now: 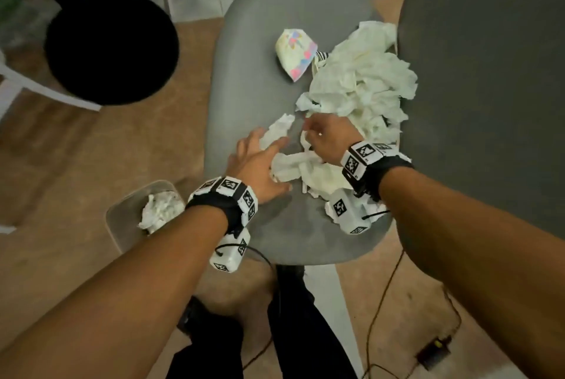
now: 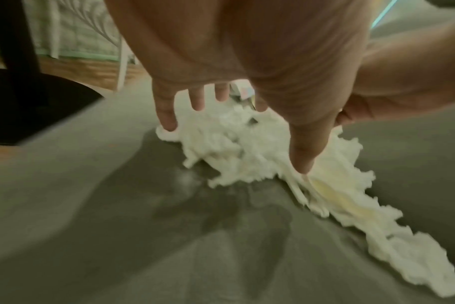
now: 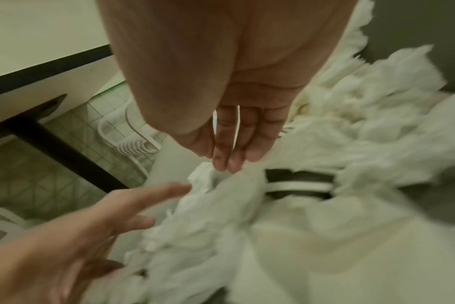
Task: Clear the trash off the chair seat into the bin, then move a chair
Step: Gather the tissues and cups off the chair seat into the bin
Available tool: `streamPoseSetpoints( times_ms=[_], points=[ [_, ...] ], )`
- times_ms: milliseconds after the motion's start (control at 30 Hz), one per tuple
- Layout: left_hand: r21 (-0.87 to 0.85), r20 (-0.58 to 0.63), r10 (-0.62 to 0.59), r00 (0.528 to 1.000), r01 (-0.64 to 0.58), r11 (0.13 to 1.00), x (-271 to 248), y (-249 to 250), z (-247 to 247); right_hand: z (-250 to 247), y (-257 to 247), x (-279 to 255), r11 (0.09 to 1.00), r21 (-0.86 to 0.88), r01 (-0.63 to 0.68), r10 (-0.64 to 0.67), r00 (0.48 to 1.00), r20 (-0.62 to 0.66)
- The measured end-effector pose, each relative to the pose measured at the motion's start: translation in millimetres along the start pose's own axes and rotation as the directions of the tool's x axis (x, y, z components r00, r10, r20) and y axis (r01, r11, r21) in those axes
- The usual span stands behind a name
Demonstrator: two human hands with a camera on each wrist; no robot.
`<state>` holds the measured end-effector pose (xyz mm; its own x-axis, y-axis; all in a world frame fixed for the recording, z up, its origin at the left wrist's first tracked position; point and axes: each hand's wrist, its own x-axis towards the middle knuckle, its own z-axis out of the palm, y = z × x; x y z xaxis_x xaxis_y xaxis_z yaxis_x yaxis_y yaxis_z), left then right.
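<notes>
Both hands work over the grey chair seat [image 1: 244, 73]. Spread flat with straight fingers, the left hand [image 1: 255, 161] lies on a small crumpled tissue [image 1: 276, 131] near the seat's middle; the left wrist view shows its fingertips [image 2: 166, 121] touching white paper. Just beside it, the right hand [image 1: 327, 140] reaches into the trash with fingers bent downward; whether it grips any paper I cannot tell, since the right wrist view is blurred. A large heap of crumpled tissues [image 1: 363, 79] covers the right side of the seat, against the dark chair back [image 1: 489, 73]. A small colourful wrapper [image 1: 295, 53] lies apart, farther up the seat. On the floor left of the chair stands the bin [image 1: 117, 219], with a wad of tissue [image 1: 160, 209] inside.
</notes>
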<state>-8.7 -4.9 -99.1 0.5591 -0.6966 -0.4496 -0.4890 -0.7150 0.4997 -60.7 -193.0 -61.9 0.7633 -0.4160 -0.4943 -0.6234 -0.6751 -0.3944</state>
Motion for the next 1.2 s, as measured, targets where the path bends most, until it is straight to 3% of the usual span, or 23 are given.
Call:
streamPoseSetpoints(
  times_ms=[67, 133, 200, 333, 433, 533, 600, 700, 833, 967, 1200],
  points=[
    [0.161, 0.06, -0.012, 0.998, 0.002, 0.987, 13.1, 13.8, 20.8, -7.7, 28.1, 3.1, 1.0, -0.019, -0.018, 0.018, 0.999, 0.04],
    [0.196, -0.009, 0.012, 1.0, -0.01, 0.98, 19.1, 15.9, 31.6, -11.9, 45.0, 3.5, 0.999, -0.051, 0.007, -0.002, 0.996, 0.089],
    [0.069, -0.116, 0.029, 0.993, -0.021, 0.997, 21.4, 11.1, 30.4, -13.4, 52.5, 3.2, 0.994, -0.093, 0.062, -0.049, 0.99, 0.132],
    [-0.105, -0.182, -0.104, 0.978, 0.086, 0.991, 29.9, 3.8, 11.4, -14.0, 60.1, 13.1, 0.947, -0.264, 0.18, -0.146, 0.979, 0.144],
    [-0.149, -0.237, -0.187, 0.953, 0.155, 0.977, 30.7, 3.7, 0.7, -11.3, 61.6, 26.2, 0.924, -0.353, 0.145, -0.114, 0.988, 0.109],
    [-0.242, -0.253, -0.168, 0.953, 0.106, 0.964, 29.1, 15.5, 0.8, -8.5, 60.3, 37.5, 0.907, -0.405, 0.118, -0.079, 0.991, 0.112],
    [-0.174, -0.192, -0.141, 0.971, 0.108, 0.979, 31.2, 23.8, 8.9, -6.6, 60.6, 42.9, 0.886, -0.448, 0.118, -0.066, 0.989, 0.13],
    [0.063, -0.122, -0.167, 0.978, 0.176, 0.982, 37.4, 28.6, 26.1, -7.7, 61.4, 45.8, 0.857, -0.496, 0.142, -0.116, 0.99, 0.082],
    [0.098, -0.141, -0.163, 0.977, 0.177, 0.979, 40.2, 21.3, 29.4, -16.3, 57.3, 41.2, 0.816, -0.546, 0.189, -0.213, 0.977, 0.02],
    [-0.01, -0.148, -0.134, 0.98, 0.134, 0.991, 31.3, 12.3, 17.1, -17.7, 46.0, 32.6, 0.855, -0.49, 0.169, -0.233, 0.97, -0.072],
    [-0.197, -0.245, -0.187, 0.951, 0.14, 0.97, -2.9, -16.6, -13.4, -12.9, -17.5, 19.6, 0.973, -0.181, 0.144, -0.172, 0.973, -0.153]
  ],
)
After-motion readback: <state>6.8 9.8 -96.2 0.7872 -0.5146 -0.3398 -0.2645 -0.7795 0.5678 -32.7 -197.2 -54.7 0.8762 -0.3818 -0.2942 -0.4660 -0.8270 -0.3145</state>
